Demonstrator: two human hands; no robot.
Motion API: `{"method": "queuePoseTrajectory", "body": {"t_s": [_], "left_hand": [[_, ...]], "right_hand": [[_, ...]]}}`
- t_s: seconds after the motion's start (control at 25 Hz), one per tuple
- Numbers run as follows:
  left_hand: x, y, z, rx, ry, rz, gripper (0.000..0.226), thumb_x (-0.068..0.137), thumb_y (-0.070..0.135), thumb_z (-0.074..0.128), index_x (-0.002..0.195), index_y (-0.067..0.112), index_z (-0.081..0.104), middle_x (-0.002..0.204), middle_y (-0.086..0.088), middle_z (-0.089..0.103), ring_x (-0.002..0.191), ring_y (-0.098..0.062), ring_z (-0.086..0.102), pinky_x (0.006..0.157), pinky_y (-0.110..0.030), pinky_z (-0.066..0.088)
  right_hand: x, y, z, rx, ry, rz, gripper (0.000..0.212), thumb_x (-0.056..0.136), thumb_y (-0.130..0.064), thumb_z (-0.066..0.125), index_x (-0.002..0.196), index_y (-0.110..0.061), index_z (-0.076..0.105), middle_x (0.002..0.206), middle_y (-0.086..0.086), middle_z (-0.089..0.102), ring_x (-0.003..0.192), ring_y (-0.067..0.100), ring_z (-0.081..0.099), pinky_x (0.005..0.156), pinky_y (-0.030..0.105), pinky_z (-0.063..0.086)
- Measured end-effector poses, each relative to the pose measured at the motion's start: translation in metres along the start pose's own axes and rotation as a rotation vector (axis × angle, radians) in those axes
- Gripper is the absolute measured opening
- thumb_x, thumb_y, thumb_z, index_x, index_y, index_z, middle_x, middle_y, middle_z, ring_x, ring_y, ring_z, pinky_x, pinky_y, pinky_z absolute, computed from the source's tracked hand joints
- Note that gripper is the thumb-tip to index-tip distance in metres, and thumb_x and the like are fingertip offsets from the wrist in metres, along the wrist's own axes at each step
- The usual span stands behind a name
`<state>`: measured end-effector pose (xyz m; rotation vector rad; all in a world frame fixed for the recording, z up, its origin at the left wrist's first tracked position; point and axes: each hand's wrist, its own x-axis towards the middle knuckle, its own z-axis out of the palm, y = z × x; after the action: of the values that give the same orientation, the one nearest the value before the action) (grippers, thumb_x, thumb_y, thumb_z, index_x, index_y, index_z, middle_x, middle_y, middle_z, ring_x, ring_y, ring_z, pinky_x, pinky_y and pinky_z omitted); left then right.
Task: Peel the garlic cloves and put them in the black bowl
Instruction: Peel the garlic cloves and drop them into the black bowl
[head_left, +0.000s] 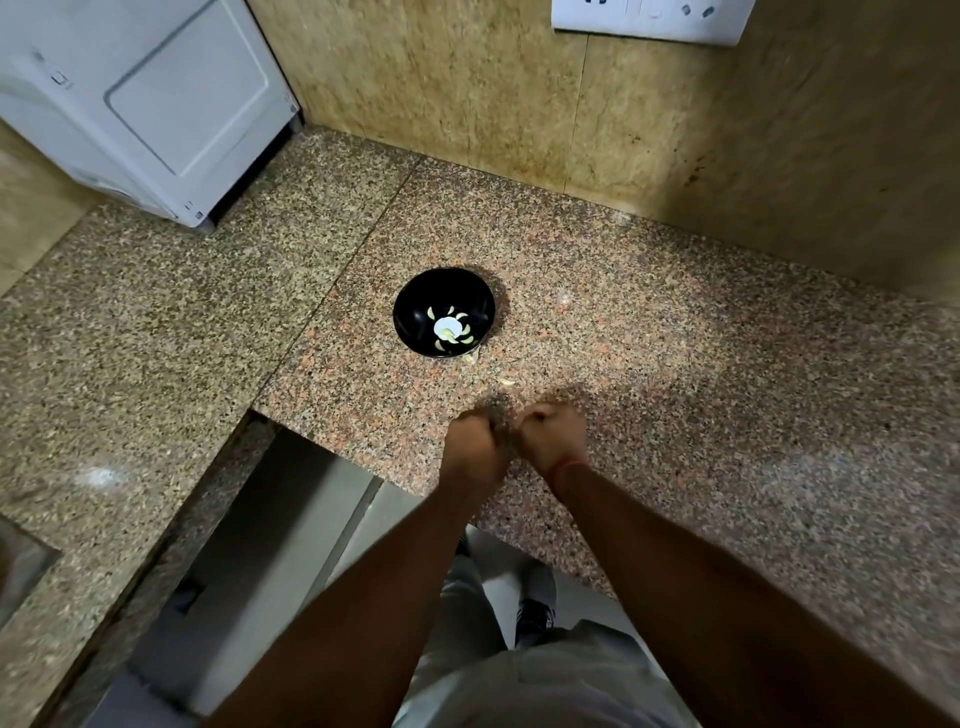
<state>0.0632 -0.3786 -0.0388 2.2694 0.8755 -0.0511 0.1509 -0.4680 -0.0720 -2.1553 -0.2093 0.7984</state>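
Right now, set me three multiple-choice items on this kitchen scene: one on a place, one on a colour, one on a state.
1. Where is the bowl?
A. On the granite counter
B. On the floor
C. On the white appliance

2. What colour is the bowl?
A. Red
B. Black
C. Blue

3. How are the left hand and right hand?
A. Spread flat
B. Inside the bowl
C. Curled, close together

Answers: 1 A, it sits on speckled stone beyond the hands. 2 B, dark walls around pale cloves. 3 C, both fingers fold inward near the counter edge.
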Motion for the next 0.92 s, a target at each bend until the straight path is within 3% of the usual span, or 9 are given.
{"method": "queuePoseTrajectory", "body": {"t_s": [0.12, 0.28, 0.4, 0.48, 0.52, 0.68, 0.8, 0.84, 0.92], "left_hand": [[-0.01, -0.007, 0.015, -0.065, -0.03, -0.038, 0.015, 0.097, 0.015, 0.059, 0.082, 0.016, 0.059, 0.071, 0.006, 0.058, 0.06, -0.009, 0.052, 0.049, -0.011, 0.031], [-0.018, -0.01, 0.021, -0.114, 0.013, 0.013, 0.012, 0.094, 0.014, 0.066, 0.087, 0.009, 0.075, 0.076, -0.003, 0.071, 0.062, -0.016, 0.056, 0.058, -0.025, 0.039], [-0.019, -0.013, 0.026, -0.351, 0.038, -0.134, 0.023, 0.09, 0.0, 0.068, 0.074, 0.015, 0.076, 0.076, -0.009, 0.074, 0.065, -0.027, 0.067, 0.064, -0.039, 0.058], [-0.015, -0.019, 0.031, -0.497, 0.023, -0.261, 0.033, 0.085, -0.009, 0.069, 0.068, 0.018, 0.076, 0.076, -0.014, 0.074, 0.067, -0.032, 0.07, 0.068, -0.054, 0.061], [-0.014, -0.02, 0.032, -0.469, 0.018, -0.267, 0.03, 0.083, -0.007, 0.073, 0.071, 0.021, 0.076, 0.076, -0.01, 0.074, 0.07, -0.032, 0.072, 0.069, -0.054, 0.061], [-0.018, -0.014, 0.023, -0.367, -0.031, -0.208, 0.02, 0.077, -0.002, 0.08, 0.085, 0.011, 0.067, 0.081, -0.004, 0.072, 0.072, -0.017, 0.067, 0.069, -0.033, 0.059], [-0.018, -0.013, 0.021, -0.264, -0.099, -0.1, 0.02, 0.078, -0.004, 0.077, 0.076, 0.013, 0.068, 0.075, 0.005, 0.066, 0.066, -0.003, 0.06, 0.066, -0.017, 0.052], [-0.018, -0.011, 0.022, -0.238, -0.112, -0.1, 0.021, 0.079, -0.004, 0.077, 0.078, 0.015, 0.067, 0.074, 0.008, 0.065, 0.066, -0.001, 0.059, 0.064, -0.011, 0.049], [-0.02, -0.01, 0.027, -0.288, -0.115, -0.145, 0.019, 0.081, -0.004, 0.075, 0.082, 0.014, 0.069, 0.077, 0.006, 0.067, 0.07, -0.008, 0.063, 0.065, -0.011, 0.05]], "right_hand": [[-0.001, 0.02, -0.004, -0.074, -0.194, 0.123, 0.022, 0.083, -0.03, 0.062, 0.09, -0.014, 0.075, 0.1, 0.011, 0.075, 0.101, 0.033, 0.07, 0.092, 0.044, 0.058], [-0.009, 0.014, -0.017, 0.051, -0.158, 0.067, 0.017, 0.08, -0.019, 0.06, 0.071, -0.014, 0.073, 0.083, 0.009, 0.076, 0.086, 0.034, 0.072, 0.08, 0.047, 0.062], [-0.017, 0.012, -0.024, 0.012, -0.223, -0.06, 0.014, 0.085, -0.013, 0.066, 0.08, -0.018, 0.078, 0.08, -0.003, 0.076, 0.083, 0.02, 0.071, 0.077, 0.032, 0.06], [-0.019, 0.016, -0.024, 0.01, -0.271, -0.11, 0.011, 0.086, -0.011, 0.074, 0.088, -0.02, 0.081, 0.084, -0.004, 0.077, 0.086, 0.019, 0.073, 0.081, 0.033, 0.06], [-0.019, 0.018, -0.023, 0.007, -0.261, -0.131, 0.013, 0.085, -0.01, 0.076, 0.091, -0.02, 0.082, 0.087, -0.004, 0.078, 0.086, 0.018, 0.073, 0.082, 0.032, 0.06], [-0.024, 0.026, -0.02, -0.048, -0.212, -0.196, 0.013, 0.085, -0.006, 0.076, 0.082, -0.017, 0.081, 0.08, -0.004, 0.077, 0.078, 0.013, 0.073, 0.076, 0.025, 0.059], [-0.026, 0.03, -0.023, -0.082, -0.199, -0.18, 0.024, 0.085, -0.002, 0.072, 0.066, -0.016, 0.074, 0.069, -0.002, 0.073, 0.066, 0.011, 0.067, 0.071, 0.028, 0.06], [-0.027, 0.03, -0.024, -0.113, -0.182, -0.176, 0.029, 0.085, -0.001, 0.07, 0.061, -0.017, 0.071, 0.066, -0.003, 0.07, 0.062, 0.009, 0.063, 0.07, 0.029, 0.06], [-0.026, 0.029, -0.026, -0.235, -0.17, -0.239, 0.026, 0.087, -0.005, 0.066, 0.062, -0.014, 0.068, 0.067, 0.003, 0.068, 0.062, 0.013, 0.057, 0.069, 0.033, 0.057]]}}
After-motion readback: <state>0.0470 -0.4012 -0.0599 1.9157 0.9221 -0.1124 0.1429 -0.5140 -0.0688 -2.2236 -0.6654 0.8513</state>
